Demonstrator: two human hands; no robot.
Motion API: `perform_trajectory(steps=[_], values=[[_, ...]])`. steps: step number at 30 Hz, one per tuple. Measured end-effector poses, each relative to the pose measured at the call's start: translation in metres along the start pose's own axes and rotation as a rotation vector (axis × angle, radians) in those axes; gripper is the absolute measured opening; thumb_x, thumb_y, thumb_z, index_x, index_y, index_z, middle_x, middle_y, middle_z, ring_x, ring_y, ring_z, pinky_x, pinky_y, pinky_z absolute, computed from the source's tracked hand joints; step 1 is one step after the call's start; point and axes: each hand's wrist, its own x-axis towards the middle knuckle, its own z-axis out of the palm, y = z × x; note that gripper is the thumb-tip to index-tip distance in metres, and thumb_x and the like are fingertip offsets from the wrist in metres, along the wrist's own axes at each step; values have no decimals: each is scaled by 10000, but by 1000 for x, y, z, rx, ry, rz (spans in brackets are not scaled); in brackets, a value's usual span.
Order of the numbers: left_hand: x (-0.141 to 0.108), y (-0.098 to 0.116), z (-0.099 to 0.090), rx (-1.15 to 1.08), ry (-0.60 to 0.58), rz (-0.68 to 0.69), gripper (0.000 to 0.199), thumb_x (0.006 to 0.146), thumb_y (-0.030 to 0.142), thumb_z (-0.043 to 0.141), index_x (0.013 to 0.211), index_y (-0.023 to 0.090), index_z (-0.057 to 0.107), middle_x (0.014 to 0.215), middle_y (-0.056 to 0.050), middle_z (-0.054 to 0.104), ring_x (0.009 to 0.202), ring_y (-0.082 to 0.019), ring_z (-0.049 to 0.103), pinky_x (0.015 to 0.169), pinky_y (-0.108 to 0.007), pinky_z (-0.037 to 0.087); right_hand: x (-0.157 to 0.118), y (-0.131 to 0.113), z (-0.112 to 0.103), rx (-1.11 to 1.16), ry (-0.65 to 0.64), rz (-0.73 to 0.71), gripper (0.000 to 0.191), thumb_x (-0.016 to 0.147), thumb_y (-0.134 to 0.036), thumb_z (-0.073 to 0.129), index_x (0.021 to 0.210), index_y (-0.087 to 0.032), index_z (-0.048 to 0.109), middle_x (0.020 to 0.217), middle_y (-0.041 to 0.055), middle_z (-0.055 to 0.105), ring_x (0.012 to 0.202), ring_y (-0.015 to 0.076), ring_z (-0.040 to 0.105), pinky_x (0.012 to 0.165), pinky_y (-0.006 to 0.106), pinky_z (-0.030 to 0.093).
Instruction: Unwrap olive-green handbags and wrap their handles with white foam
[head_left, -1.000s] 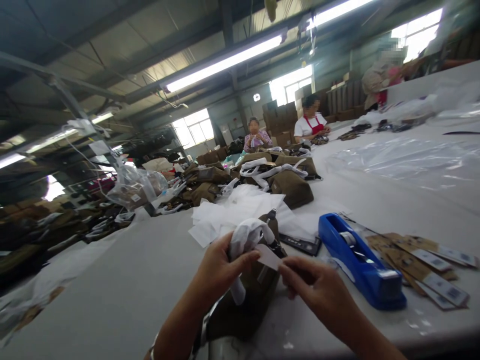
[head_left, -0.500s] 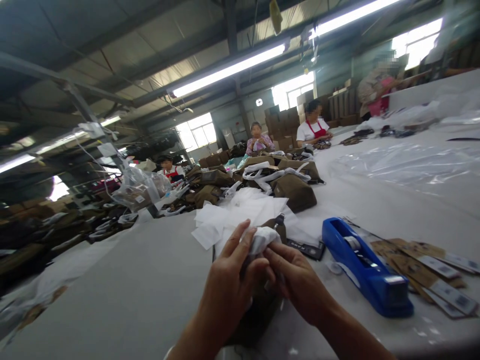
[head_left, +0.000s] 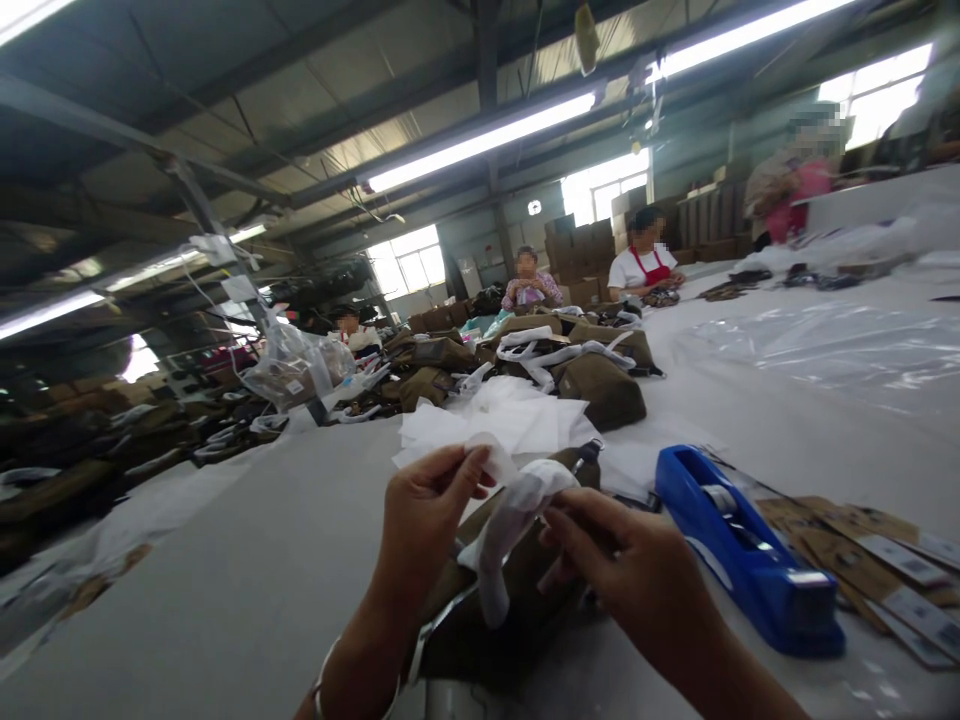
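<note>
An olive-brown bag (head_left: 532, 640) lies on the table in front of me. Its handle (head_left: 495, 570) arches up, wrapped in thin white paper. Thumb and fingers of my left hand (head_left: 420, 525) pinch a thin, whitish, see-through piece (head_left: 491, 462) beside the top of the wrapped handle; whether it is paper or tape I cannot tell. On the other side, my right hand (head_left: 630, 555) is closed on the wrapped handle, its fingertips partly hidden. Behind the bag lies a heap of white paper sheets (head_left: 517, 415).
A blue tape dispenser (head_left: 750, 560) stands right of my right hand. Beyond it lie brown tags (head_left: 855, 550) with white labels. More olive bags (head_left: 600, 390) are piled behind the paper. Clear plastic sheeting (head_left: 825, 345) covers the table's far right. Several people sit or stand farther back.
My left hand has drawn away from the handle to the left, now pinching the thin whitish piece. The hands have parted, exposing more of the wrapped handle and bag. The view has shifted slightly.
</note>
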Motion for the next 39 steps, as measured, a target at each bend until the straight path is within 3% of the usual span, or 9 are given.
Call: perform_trajectory(steps=[3, 8, 13, 17, 22, 26, 30, 34, 39], values=[[-1, 7, 1, -19, 10, 15, 239, 856, 373, 741, 760, 155, 770, 645, -9, 721, 592, -134, 647, 578, -201, 521, -5, -4, -5, 209, 43, 62, 239, 872, -444, 720, 950, -232, 641, 700, 5, 749, 566, 182, 723, 564, 240, 572], [-6, 13, 3, -44, -6, 40, 202, 869, 335, 730, 785, 158, 778, 663, -6, 742, 615, -135, 679, 578, -182, 538, 5, -5, -13, 623, -267, 164, 328, 902, -399, 710, 1173, -215, 694, 1065, 105, 776, 957, 261, 758, 724, 314, 646], [-12, 11, 1, -9, -35, 103, 164, 890, 328, 721, 907, 187, 803, 790, -4, 785, 720, -145, 724, 651, -181, 573, 11, -12, -12, 217, -59, -194, 154, 886, -271, 717, 1025, -263, 783, 885, 26, 749, 721, 156, 719, 595, 201, 605], [-16, 9, 3, 4, -4, 160, 162, 885, 316, 733, 981, 209, 807, 874, -6, 801, 756, -149, 744, 685, -189, 595, 11, -21, -8, 30, 102, -393, 118, 905, -295, 703, 929, -241, 806, 904, 52, 699, 734, 146, 677, 568, 186, 557], [-18, 8, 7, 1, 42, 168, 186, 866, 318, 751, 1008, 210, 805, 917, -26, 808, 744, -177, 761, 692, -236, 630, 16, -26, -6, 88, 18, -144, 244, 892, -427, 703, 941, -205, 791, 840, 54, 734, 765, 191, 690, 651, 240, 574], [-20, 8, 8, 50, 69, 204, 159, 895, 309, 724, 1005, 226, 802, 878, -18, 809, 674, -164, 761, 635, -216, 625, 19, -28, -8, 71, -16, -21, 319, 893, -485, 662, 828, -187, 759, 682, 17, 676, 609, 154, 617, 538, 222, 490], [-25, 7, 8, 214, 111, 436, 154, 901, 208, 711, 1028, 230, 795, 992, -32, 809, 796, -179, 782, 760, -229, 635, 21, -30, -10, 56, -33, -37, 337, 903, -444, 639, 713, -174, 708, 623, 5, 630, 584, 137, 569, 536, 221, 443], [-32, 10, 6, 340, 44, 708, 286, 904, 82, 670, 1151, 196, 760, 1185, -60, 763, 1046, -173, 746, 976, -204, 564, 21, -33, -11, 208, -108, -29, 237, 888, -409, 681, 844, -189, 759, 725, 4, 690, 669, 151, 626, 647, 230, 515], [-36, 17, 2, 221, -22, 515, 214, 970, 194, 616, 1117, 236, 766, 1108, -16, 790, 983, -156, 762, 903, -194, 593, 21, -29, -9, 199, -83, -107, 229, 891, -411, 707, 947, -204, 789, 836, 30, 754, 752, 170, 685, 628, 213, 541]])
